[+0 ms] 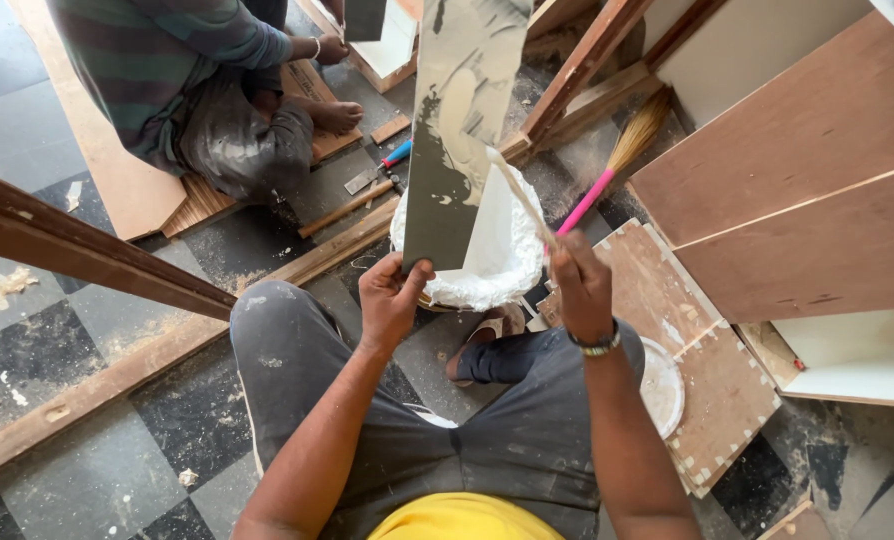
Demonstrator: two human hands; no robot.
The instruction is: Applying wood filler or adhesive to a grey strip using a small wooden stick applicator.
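A: Nearest the lens: yellow shirt hem (pixel 464 517), grey trousers (pixel 527 440), two bare forearms reaching forward.

B: Left hand (pixel 392 295)?

A: Clamped on the bottom edge of a long grey panel (pixel 445 190), thumb on the near face, fingers curled behind. Held upright, leaning slightly away, lower end just over the bucket.

B: Look of the panel?

A: Dark grey laminate, narrow and tall. Upper half smeared with off-white paste (pixel 467 70) in broad swipes; lower half mostly bare grey (a few stray dabs).

B: Right hand (pixel 579 290)?

A: Closed around a thin pale stick (pixel 515 195), tip coated in the same paste and touching the panel's right edge. Beaded bracelet (pixel 597 346) on that wrist.

B: Under the panel?

A: White bucket (pixel 492 255), paste-caked inside and on the rim, on the floor between the knees. One sandalled foot (pixel 482 345) just beside it.

B: Counts?

A: One panel, one stick, one bucket. One broom (pixel 607 175) with a pink handle, lying to the right. One blue-handled tool (pixel 379 170) on the tiles. One round white lid (pixel 662 385) on a small plywood board (pixel 712 400).

B: Anyone else?

A: One second person (pixel 207 90), seated on the floor upper left, striped top, one hand (pixel 330 48) at a white box. Well apart from the panel.

B: Surroundings?

A: Checkered dark tile floor (pixel 97 450), sawdust, timber lengths, plywood cabinet (pixel 797 180) at right.
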